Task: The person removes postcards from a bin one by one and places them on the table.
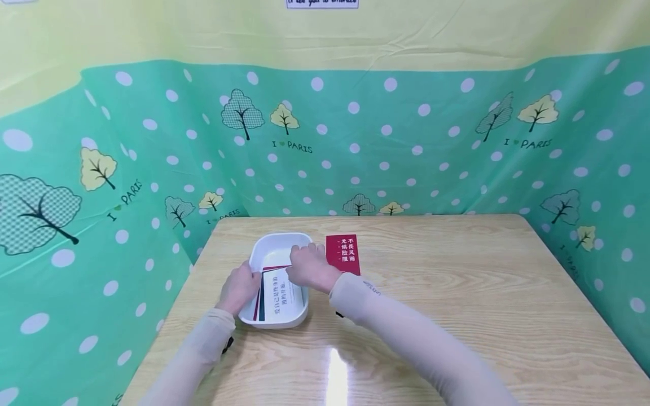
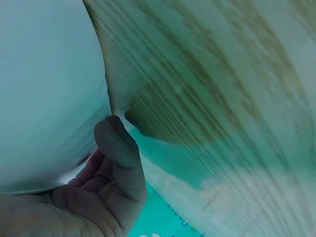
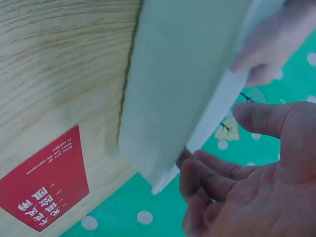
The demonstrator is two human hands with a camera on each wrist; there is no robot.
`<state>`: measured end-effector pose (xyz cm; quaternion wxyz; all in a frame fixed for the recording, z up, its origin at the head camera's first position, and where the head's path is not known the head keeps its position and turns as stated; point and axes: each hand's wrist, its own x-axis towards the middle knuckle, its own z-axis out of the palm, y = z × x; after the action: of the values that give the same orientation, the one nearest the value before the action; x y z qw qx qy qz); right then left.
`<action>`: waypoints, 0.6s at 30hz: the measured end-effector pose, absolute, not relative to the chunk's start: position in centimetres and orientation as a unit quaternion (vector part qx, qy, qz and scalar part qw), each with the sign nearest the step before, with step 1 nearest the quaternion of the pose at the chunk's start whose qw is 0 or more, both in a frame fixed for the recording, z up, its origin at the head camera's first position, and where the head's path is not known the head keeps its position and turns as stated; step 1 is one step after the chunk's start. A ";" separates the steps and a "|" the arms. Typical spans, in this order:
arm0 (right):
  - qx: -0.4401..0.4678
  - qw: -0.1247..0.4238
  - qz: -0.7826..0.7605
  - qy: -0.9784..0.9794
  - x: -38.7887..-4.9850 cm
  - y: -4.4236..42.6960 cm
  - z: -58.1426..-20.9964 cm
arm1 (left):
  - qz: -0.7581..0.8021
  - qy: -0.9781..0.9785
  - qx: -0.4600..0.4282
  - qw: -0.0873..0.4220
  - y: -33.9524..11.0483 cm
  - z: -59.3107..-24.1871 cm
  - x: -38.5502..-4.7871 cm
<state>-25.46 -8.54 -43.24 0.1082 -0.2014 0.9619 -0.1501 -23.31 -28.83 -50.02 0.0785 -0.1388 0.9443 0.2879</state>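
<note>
A white plastic basin [image 1: 278,239] stands toward the left of the table. My left hand [image 1: 240,288] grips its left rim; the left wrist view shows the fingers [image 2: 118,143] against the basin's side. Inside lie several cards: a white card [image 1: 282,294] with dark lettering is on top, with dark green and red edges showing beside it. Over the basin's right rim, my right hand [image 1: 311,266] bends its fingers inward by the white card's upper corner. In the right wrist view the thumb [image 3: 261,118] is apart from the curled fingers; whether they pinch a card is hidden.
A red card [image 1: 342,251] with white lettering lies on the wooden table [image 1: 447,304] just right of the basin, partly covered by my right hand. Green polka-dot cloth [image 1: 386,141] hangs behind the table and along both sides.
</note>
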 end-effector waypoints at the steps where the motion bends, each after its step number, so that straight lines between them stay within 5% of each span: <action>1: -0.206 0.096 -0.126 0.966 -25.5 -8.8 -43.6 | 0.289 0.944 -0.139 0.078 -28.8 -50.0 -23.3; 7: -0.225 0.042 -0.008 0.974 -25.4 -9.9 -45.2 | 0.293 0.943 -0.137 0.074 -28.7 -50.0 -23.2; 18: -0.239 0.028 0.093 0.966 -25.2 -11.6 -47.0 | 0.294 0.943 -0.138 0.077 -28.9 -50.2 -23.3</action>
<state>-25.18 -11.62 -46.97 0.0282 -0.2391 0.9661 0.0930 -23.26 -28.95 -50.21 0.0769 -0.1382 0.9427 0.2938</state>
